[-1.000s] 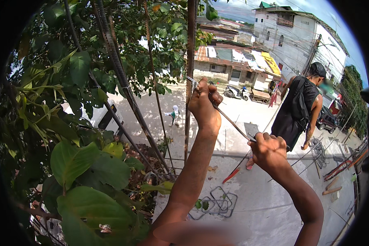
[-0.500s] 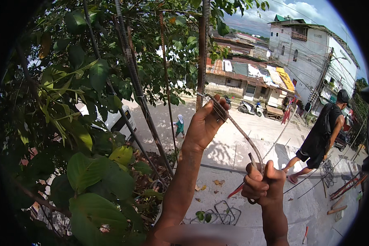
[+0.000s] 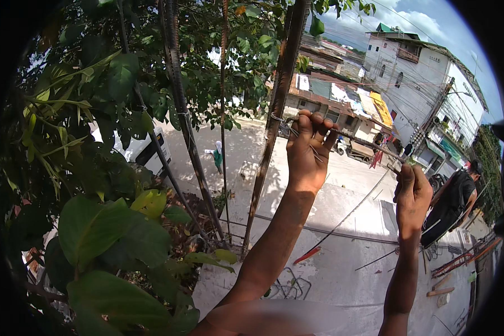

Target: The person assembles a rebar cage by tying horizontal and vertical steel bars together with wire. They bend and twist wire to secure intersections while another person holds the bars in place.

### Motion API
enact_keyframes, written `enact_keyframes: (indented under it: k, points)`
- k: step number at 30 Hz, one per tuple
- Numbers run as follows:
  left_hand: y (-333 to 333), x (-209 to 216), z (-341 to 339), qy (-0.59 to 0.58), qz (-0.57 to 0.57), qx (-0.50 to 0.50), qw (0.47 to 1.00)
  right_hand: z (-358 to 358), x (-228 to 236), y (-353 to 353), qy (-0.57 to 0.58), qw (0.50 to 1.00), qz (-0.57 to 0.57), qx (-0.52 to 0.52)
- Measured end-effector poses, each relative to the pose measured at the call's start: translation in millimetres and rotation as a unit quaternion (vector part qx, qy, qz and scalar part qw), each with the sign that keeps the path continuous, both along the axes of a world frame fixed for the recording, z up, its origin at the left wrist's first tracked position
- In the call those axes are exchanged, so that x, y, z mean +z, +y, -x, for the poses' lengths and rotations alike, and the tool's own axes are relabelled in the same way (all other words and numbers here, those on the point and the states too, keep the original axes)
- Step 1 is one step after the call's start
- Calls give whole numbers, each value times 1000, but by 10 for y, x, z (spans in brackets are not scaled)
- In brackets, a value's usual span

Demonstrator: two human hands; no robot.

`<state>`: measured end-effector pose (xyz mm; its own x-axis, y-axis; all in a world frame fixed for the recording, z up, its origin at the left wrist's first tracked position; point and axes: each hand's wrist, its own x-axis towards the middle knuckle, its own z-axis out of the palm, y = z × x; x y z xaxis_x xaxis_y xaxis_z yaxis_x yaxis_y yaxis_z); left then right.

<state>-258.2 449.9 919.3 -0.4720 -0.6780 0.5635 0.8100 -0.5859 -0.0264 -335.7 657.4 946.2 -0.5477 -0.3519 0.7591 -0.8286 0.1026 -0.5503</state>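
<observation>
A thin ribbed steel bar [image 3: 369, 145] runs from one of my hands to the other, nearly level and sloping down to the right. My left hand [image 3: 308, 148] is closed around its left part, with a few thin tie wires [image 3: 316, 152] in the palm. Just left of those fingers stands an upright rebar [image 3: 270, 134] with a loop of wire [image 3: 276, 117] around it. My right hand [image 3: 413, 193] is raised at the right, its fingers wrapped over the bar's right end. What else lies inside that fist is hidden.
More upright rebars [image 3: 186, 129] and leafy branches [image 3: 112, 235] crowd the left. Bent steel stirrups [image 3: 291, 285] lie on the concrete below. At the right a person in black [image 3: 452, 204] leans over near lumber and rods. A white vehicle [image 3: 134, 148] stands beyond the leaves.
My right hand has moved up and right, and the bar has swung from steeply sloping to nearly level. My left hand has shifted slightly right. The person in black has moved right and bent down.
</observation>
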Motion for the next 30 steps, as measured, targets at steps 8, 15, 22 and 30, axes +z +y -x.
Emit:
enact_keyframes:
  k: [8, 15, 22, 30]
  points:
    - [-131, -190, -152, -312, 24, 157, 937, 320, -463, -661, -569, 733, -259, 269]
    - [-223, 560, -1342, -441, 232, 544, 675, -64, -1061, -515, -562, 769, -208, 221]
    - [-729, 1732, -638, -317, 395, 344, 791, -99, -919, -405, -113, 965, -221, 80]
    - [-1053, 2036, -628, -319, 525, 55, 787, 340, -155, -272, 146, 899, -404, -79]
